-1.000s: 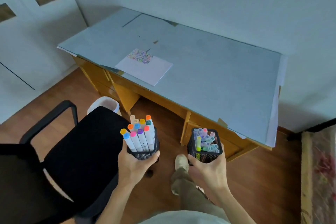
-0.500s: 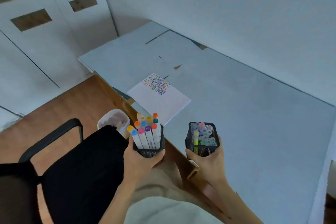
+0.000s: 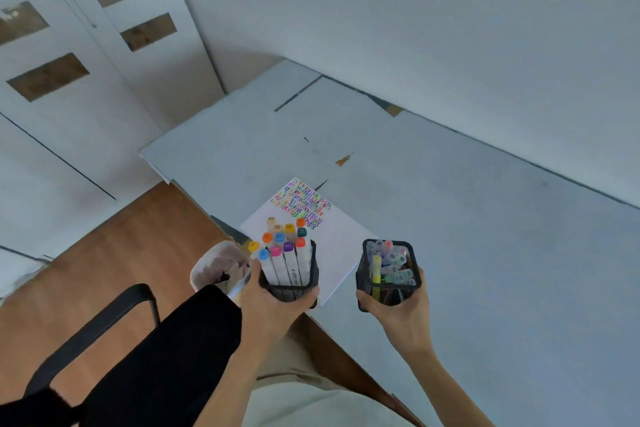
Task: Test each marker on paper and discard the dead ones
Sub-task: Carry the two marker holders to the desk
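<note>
Left hand [image 3: 273, 308] — fingers [image 3: 255, 274] curled round the base of a black mesh cup [image 3: 294, 282], thumb on its right wall, clamped on it; the cup is carried above the near edge of the surface [image 3: 502, 253], over the lower corner of the paper [image 3: 332, 253]. The markers [image 3: 287, 253] in this cup are white-barrelled with coloured caps (yellow, blue, pink, purple, orange, teal, beige); their long axes run near upright, leaning slightly away from the person, caps uppermost and well clear of the rim. Right hand [image 3: 401, 315] — fingers [image 3: 419, 282] wrapped round the lower part of a second mesh cup [image 3: 388, 274], thumb on its left wall, likewise clamped on it; the cup hangs over the surface just right of the paper, apart from the first cup. Its pens [image 3: 389, 263] are shorter, pastel-capped with one yellow barrel, and sit mostly below the rim, tilted at mixed angles; finer detail cannot be told. The paper lies flat on the surface, one corner pointing away from the person; rows of coloured test squiggles [image 3: 303, 203] fill that far corner. A pale waste bin [image 3: 214, 263] stands on the wooden floor [image 3: 114, 253] just left of the left hand; a black chair [image 3: 156, 357] with an armrest sits nearer the person; white panelled doors [image 3: 86, 62] stand at the upper left.
</note>
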